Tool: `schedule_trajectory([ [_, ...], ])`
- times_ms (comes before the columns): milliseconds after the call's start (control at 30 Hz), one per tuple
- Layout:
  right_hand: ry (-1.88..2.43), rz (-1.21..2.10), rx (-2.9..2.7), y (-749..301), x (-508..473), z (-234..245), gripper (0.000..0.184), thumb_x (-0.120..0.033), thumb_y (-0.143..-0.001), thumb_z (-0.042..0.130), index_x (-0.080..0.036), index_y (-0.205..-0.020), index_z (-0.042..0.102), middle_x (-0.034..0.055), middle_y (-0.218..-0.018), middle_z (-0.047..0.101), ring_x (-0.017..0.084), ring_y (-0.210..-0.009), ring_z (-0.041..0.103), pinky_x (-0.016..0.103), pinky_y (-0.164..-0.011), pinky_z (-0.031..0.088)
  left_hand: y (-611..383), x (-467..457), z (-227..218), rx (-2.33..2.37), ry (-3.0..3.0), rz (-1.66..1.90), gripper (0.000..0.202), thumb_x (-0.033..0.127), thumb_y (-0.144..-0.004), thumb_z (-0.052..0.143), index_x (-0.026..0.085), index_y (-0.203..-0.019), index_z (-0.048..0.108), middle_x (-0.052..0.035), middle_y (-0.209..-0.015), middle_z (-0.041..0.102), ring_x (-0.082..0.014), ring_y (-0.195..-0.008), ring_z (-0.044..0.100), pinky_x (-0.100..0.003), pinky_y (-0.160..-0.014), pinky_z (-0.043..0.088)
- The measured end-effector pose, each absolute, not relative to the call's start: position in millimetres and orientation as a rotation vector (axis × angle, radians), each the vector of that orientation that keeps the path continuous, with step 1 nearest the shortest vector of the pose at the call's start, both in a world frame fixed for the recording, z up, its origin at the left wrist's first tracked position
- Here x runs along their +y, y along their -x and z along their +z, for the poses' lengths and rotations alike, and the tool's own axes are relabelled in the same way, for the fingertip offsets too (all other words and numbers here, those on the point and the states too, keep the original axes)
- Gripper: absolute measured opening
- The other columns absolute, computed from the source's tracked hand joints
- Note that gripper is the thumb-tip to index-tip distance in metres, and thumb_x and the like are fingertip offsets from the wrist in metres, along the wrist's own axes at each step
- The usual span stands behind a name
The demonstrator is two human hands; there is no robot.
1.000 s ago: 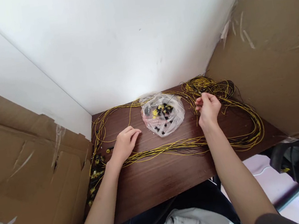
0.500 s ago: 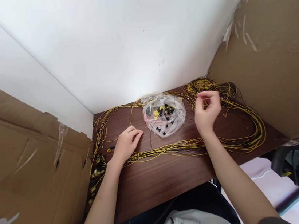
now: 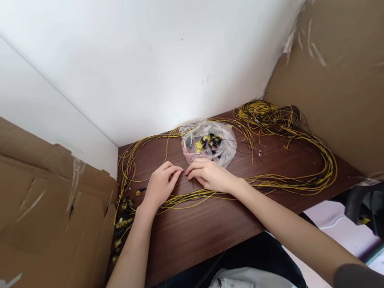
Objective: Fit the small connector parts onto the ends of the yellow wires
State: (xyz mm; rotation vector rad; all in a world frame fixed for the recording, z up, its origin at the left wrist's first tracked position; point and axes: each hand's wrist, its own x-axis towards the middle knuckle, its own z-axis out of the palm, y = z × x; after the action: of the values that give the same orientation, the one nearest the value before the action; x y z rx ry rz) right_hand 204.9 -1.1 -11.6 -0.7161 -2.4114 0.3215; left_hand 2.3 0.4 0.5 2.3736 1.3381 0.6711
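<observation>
My left hand [image 3: 162, 182] is closed in a pinch on a thin yellow wire [image 3: 167, 148], which runs up from its fingers toward the back edge. Close to its fingertips, a small gap away, my right hand [image 3: 210, 174] is closed too, thumb against fingers; what they hold is too small to make out. Below the right fingertips a short bit of dark wire [image 3: 192, 184] shows. Behind this hand, partly covered by it, lies a clear plastic bag [image 3: 229, 151] with small black and yellow connectors [image 3: 209, 142] in it.
Long bundled yellow and black wires [image 3: 329, 163] loop around the brown table [image 3: 203, 230]. A tangled coil [image 3: 261, 109] sits at the back right. Several wired connectors [image 3: 125, 214] lie at the left edge. Cardboard [image 3: 46, 220] stands left, more cardboard [image 3: 357, 84] right, a white wall [image 3: 167, 62] behind.
My right hand has come left and down from over the wires at the right to meet my left hand in front of the bag. My left hand stays in place.
</observation>
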Motion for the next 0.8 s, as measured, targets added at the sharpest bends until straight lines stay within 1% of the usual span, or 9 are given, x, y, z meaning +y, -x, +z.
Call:
schedule_trajectory([
  [167,0.775,0.3,-2.407,-213,2,-7,0.02,-0.017,-0.089,0.048,-0.017,-0.088,0.068,0.0062,-0.094,0.067,0.017,-0.088,0.056,0.032,-0.083,0.045,-2,0,0,1.331,-2.365,0.68,0.027,0.029,-0.09,0.043,0.019,-0.094,0.068,-0.0037,-0.086,0.06,-0.0133,-0.073,0.055,-0.025,-0.068,0.041],
  [267,0.841,0.283,-2.405,-217,3,-6,0.018,-0.021,-0.089,0.05,-0.017,-0.088,0.069,0.0062,-0.091,0.067,0.017,-0.086,0.055,0.031,-0.08,0.045,-2,0,0,1.34,-2.358,0.683,0.028,0.03,-0.09,0.043,0.019,-0.093,0.068,-0.0036,-0.086,0.06,-0.0132,-0.072,0.055,-0.025,-0.068,0.041],
  [400,0.923,0.239,-2.421,-219,1,-4,0.017,-0.022,-0.088,0.051,-0.017,-0.084,0.067,0.006,-0.086,0.064,0.017,-0.083,0.052,0.03,-0.077,0.042,-2,0,1,1.348,-2.348,0.683,0.028,0.031,-0.09,0.043,0.019,-0.093,0.068,-0.0037,-0.087,0.06,-0.0129,-0.072,0.055,-0.025,-0.068,0.041],
  [533,0.962,0.17,-2.442,-218,-1,-1,0.018,-0.023,-0.09,0.048,-0.017,-0.081,0.063,0.0053,-0.084,0.061,0.018,-0.085,0.049,0.032,-0.077,0.037,-2,0,0,1.323,-2.356,0.703,0.029,0.032,-0.09,0.042,0.019,-0.093,0.068,-0.004,-0.087,0.061,-0.013,-0.071,0.055,-0.025,-0.068,0.041],
  [633,1.005,0.202,-2.304,-220,-1,4,0.015,-0.023,-0.09,0.048,-0.017,-0.082,0.059,0.0045,-0.085,0.062,0.018,-0.085,0.05,0.032,-0.078,0.036,-1,-1,0,1.323,-2.355,0.699,0.03,0.032,-0.09,0.042,0.019,-0.093,0.068,-0.0042,-0.087,0.061,-0.0131,-0.071,0.055,-0.025,-0.067,0.041],
  [700,1.057,0.265,-2.098,-223,1,6,0.012,-0.021,-0.09,0.046,-0.018,-0.088,0.058,0.0041,-0.085,0.062,0.017,-0.083,0.053,0.031,-0.078,0.037,-1,-1,0,1.334,-2.352,0.686,0.03,0.033,-0.09,0.042,0.019,-0.093,0.068,-0.0041,-0.087,0.061,-0.0132,-0.071,0.055,-0.025,-0.067,0.041],
  [800,1.154,0.333,-1.798,-232,6,6,0.019,-0.016,-0.089,0.039,-0.018,-0.097,0.056,0.0032,-0.082,0.062,0.016,-0.076,0.056,0.028,-0.073,0.041,-1,-1,1,1.353,-2.338,0.667,0.029,0.033,-0.09,0.042,0.02,-0.093,0.068,-0.0038,-0.088,0.061,-0.0131,-0.071,0.055,-0.025,-0.067,0.04],
])
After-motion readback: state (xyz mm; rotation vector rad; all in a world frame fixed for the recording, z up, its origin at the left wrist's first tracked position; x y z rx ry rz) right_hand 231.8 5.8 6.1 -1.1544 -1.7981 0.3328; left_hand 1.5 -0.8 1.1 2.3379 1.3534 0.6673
